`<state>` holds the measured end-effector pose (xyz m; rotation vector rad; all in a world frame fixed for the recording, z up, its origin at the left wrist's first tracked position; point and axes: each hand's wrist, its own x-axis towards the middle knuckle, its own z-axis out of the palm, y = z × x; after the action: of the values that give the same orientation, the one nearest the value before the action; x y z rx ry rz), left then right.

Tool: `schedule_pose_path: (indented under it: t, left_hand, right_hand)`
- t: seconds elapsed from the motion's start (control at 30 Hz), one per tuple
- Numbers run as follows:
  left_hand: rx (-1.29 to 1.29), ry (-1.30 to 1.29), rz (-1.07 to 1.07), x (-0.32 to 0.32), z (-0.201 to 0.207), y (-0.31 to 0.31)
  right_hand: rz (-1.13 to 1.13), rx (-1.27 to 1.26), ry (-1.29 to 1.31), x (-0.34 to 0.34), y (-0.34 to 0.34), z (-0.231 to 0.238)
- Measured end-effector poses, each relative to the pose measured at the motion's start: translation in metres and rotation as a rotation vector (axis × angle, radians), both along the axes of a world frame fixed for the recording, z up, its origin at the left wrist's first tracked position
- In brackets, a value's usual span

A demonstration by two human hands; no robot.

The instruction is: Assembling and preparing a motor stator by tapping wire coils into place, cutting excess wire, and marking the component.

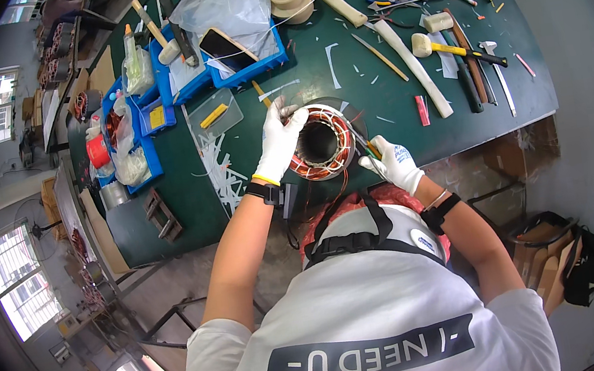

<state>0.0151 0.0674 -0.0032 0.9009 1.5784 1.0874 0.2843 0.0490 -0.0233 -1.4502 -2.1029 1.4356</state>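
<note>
A round motor stator [320, 142] with copper windings laced in white cord stands at the table's near edge. My gloved left hand [281, 139] grips the left side of its rim, fingers bent over the top. On the opposite side my gloved right hand [393, 167] is closed round a slim hand tool [373, 150] with yellow and green on its handle. The tool's tip points toward the stator's right rim; its exact kind is hidden by the fingers. Loose copper-coloured leads hang from the stator's near side.
Blue bins [183, 88] with a phone [227, 49] stand at the left. White strips [218, 167] lie beside a wooden block [162, 215]. To the right are a yellow-handled mallet [455, 49], a caliper [500, 76], rolled sleeving [413, 67] and pliers [393, 2].
</note>
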Motion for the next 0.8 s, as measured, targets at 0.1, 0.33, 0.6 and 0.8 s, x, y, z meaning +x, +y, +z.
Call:
schedule_pose_path:
  t: [0.1, 0.33, 0.6, 0.8]
  left_hand:
    - [-0.006, -0.095, 0.080, -0.011, -0.002, -0.001]
    - [0.267, -0.804, 0.509, -0.070, 0.074, -0.030]
    - [0.629, -0.595, 0.749, -0.171, 0.107, -0.146]
    - [0.066, 0.117, 0.746, -0.130, 0.044, -0.164]
  right_hand:
    - [-0.082, 0.161, 0.045, 0.008, 0.001, -0.011]
    - [-0.532, 0.293, -0.336, 0.117, 0.072, -0.047]
    - [-0.338, 0.110, -0.838, 0.168, 0.108, -0.029]
    - [-0.444, 0.107, -0.791, 0.201, 0.125, -0.067]
